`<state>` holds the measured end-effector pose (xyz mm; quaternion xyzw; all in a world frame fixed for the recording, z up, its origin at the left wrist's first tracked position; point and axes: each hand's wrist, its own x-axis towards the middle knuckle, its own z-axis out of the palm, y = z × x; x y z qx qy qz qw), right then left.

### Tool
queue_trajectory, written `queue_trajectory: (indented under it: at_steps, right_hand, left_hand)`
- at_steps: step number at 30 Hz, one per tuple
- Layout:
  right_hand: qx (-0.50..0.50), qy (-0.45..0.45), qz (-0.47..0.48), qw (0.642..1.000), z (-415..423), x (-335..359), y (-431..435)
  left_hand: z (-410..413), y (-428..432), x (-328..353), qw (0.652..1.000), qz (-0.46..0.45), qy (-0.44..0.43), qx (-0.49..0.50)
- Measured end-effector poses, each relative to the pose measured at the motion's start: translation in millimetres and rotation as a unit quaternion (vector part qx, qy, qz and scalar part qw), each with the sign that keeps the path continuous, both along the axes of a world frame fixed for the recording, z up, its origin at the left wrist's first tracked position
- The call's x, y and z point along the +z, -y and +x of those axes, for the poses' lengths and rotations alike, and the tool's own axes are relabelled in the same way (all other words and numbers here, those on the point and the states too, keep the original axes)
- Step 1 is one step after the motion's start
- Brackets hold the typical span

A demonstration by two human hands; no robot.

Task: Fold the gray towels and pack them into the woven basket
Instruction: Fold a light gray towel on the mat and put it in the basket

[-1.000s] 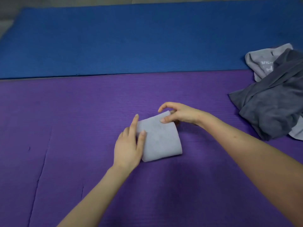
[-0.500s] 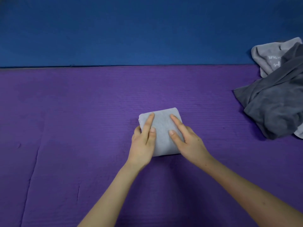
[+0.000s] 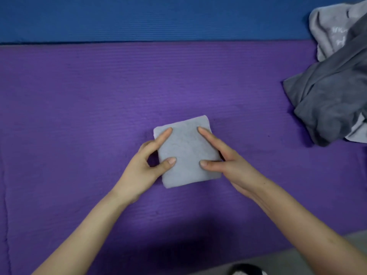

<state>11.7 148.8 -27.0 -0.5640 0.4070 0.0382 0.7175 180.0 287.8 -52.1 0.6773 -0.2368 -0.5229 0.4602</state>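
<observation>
1. The folded light gray terry towel [image 3: 187, 151], a small thick rectangle, lies flat near the middle of the purple ribbed foam mat [image 3: 99, 116], slightly turned.
2. The left hand [image 3: 143, 169] holds the towel's left edge. Its forefinger [image 3: 162, 137] lies straight along the top and its thumb [image 3: 168, 161] presses on top nearer the person. The other fingers curl down at the edge.
3. The right hand [image 3: 232, 167] mirrors it on the right edge, forefinger and thumb stretched on top. Its remaining fingers are tucked at the towel's side, and whether they reach under it cannot be told.
4. Both hands are narrow, closed about the towel's sides, with bare cloth between them.
5. At the far right, well apart, a crumpled dark gray towel [image 3: 327, 92] lies heaped over a pale gray towel [image 3: 329, 32].
6. A blue foam mat [image 3: 139, 18] adjoins the purple one along the far side.
</observation>
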Motion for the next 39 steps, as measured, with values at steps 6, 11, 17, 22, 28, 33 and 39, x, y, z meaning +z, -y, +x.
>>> queue_trajectory:
  at_steps: [6,11,17,22,28,33,39]
  right_hand:
    - [-0.09,-0.015,0.009,0.996,12,5,-11]
    - [-0.132,-0.03,0.047,0.99,-1,60,-16]
    - [-0.115,-0.029,0.068,0.991,-63,193,-31]
    - [-0.107,-0.008,0.072,0.992,-127,321,-30]
    - [-0.13,0.014,0.048,0.99,-228,432,-33]
    - [-0.175,0.024,0.032,0.984,-327,463,-47]
    - [-0.222,0.013,0.04,0.974,-457,479,-54]
  left_hand:
    - [4,8,12,0.999,0.025,-0.04,0.021]
    - [-20,11,79,0.997,0.025,-0.049,0.044]
    - [-76,-13,216,0.996,0.035,-0.06,0.05]
    - [-140,-18,343,0.997,0.04,-0.033,0.051]
    - [-239,-14,445,0.999,0.027,-0.013,0.03]
    - [-331,-14,481,1.0,0.004,-0.005,0.002]
    - [-450,-7,490,0.999,0.013,-0.025,-0.015]
